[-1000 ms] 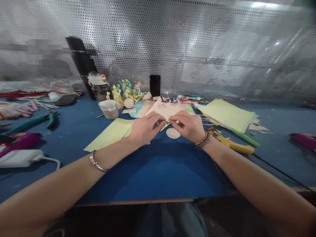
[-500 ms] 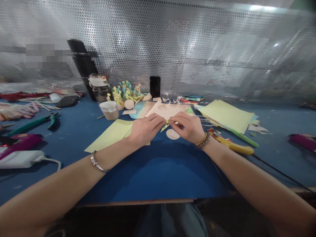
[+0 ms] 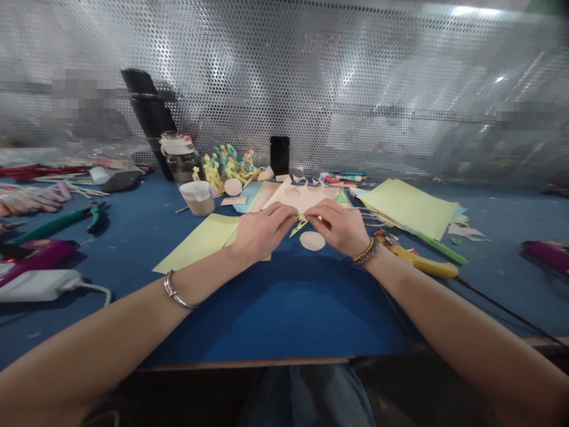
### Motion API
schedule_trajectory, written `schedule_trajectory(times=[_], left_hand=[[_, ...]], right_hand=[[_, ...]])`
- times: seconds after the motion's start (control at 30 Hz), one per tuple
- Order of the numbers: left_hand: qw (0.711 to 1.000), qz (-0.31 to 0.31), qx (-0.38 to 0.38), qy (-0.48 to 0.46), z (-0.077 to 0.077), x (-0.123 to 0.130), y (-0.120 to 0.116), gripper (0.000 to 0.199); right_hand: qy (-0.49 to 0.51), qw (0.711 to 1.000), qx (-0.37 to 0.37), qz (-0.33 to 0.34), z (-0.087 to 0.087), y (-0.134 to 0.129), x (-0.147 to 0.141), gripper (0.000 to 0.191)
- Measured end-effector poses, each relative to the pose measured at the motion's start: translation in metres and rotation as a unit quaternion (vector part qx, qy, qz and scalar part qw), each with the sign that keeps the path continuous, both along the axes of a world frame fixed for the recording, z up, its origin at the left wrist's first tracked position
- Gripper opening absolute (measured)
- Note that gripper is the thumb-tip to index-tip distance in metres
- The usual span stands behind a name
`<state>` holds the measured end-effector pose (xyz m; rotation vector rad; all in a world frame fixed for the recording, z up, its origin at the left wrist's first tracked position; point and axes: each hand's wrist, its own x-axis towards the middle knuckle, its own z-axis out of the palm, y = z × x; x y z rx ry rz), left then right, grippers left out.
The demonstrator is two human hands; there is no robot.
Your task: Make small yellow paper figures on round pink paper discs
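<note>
Between the fingertips of both hands is a small yellow-green piece [image 3: 301, 223], looking like cut or folded paper, with a narrow strip hanging down to the left. My left hand [image 3: 265, 229] pinches it from the left, above the corner of a yellow paper sheet [image 3: 202, 240]. From the right, my right hand [image 3: 340, 225] pinches the same piece with thumb and forefinger. Just below the fingers a pale paper disc [image 3: 312, 241] lies flat on the blue table [image 3: 275, 314]. Behind the hands rests a cream sheet [image 3: 306, 198] with round cut-outs.
A yellow glue gun [image 3: 429, 265], a green-handled tool [image 3: 440, 248] and yellow sheets [image 3: 409, 204] lie at right. To the left are a paper cup [image 3: 198, 198], a lidded bottle [image 3: 178, 160], pliers [image 3: 57, 222] and a white adapter [image 3: 40, 286]. A phone [image 3: 280, 155] stands upright at the back.
Both hands keep their pinch in nearly the same place. My right fingers have shifted slightly, so more of the yellow-green piece and the pale disc shows.
</note>
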<state>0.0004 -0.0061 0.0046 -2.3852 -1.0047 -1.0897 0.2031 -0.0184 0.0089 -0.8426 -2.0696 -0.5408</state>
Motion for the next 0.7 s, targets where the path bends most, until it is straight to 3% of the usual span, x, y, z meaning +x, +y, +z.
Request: schedule_trajectory(times=[0.27,0.7], left_hand=[[1.000,-0.020,-0.011,-0.022,0.0009,0.0009,-0.0033,0.021],[0.997,-0.035,0.069,0.022,-0.0009,-0.0012,0.0012,0.021]], right_hand=[[0.001,1.000,0.018,-0.008,-0.0003,-0.0006,0.0004,0.015],[-0.005,0.999,0.035,0.007,-0.0031,0.0002,-0.0012,0.013]])
